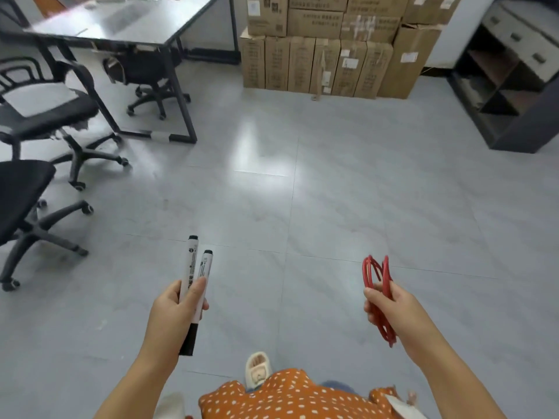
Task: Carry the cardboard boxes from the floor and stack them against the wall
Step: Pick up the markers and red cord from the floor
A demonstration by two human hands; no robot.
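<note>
Low in the frame, left of centre, the left hand (178, 306) grips two marker pens (193, 285), fingers and thumb curled round their barrels; low right, the right hand (390, 306) pinches a bundle of red loops (379, 297), perhaps coiled cord, the count of loops too tangled to tell. Neither hand carries a box; the cardboard boxes (326, 49) stand stacked against the far wall at the upper centre of the frame, well apart from the person; roughly seven upright cartons show in the bottom row, with at least five more across the tiers above, the top cut off by the frame edge. No loose box lies on the grey floor (302, 192) in view, so the carrying step looks either finished or paused; my judgement is that any further lift calls for both hands to be freed of pens and loops first. Three office chairs (45, 116) and one table (127, 22) fill the upper left; one shelf unit (508, 86) stands upper right.
</note>
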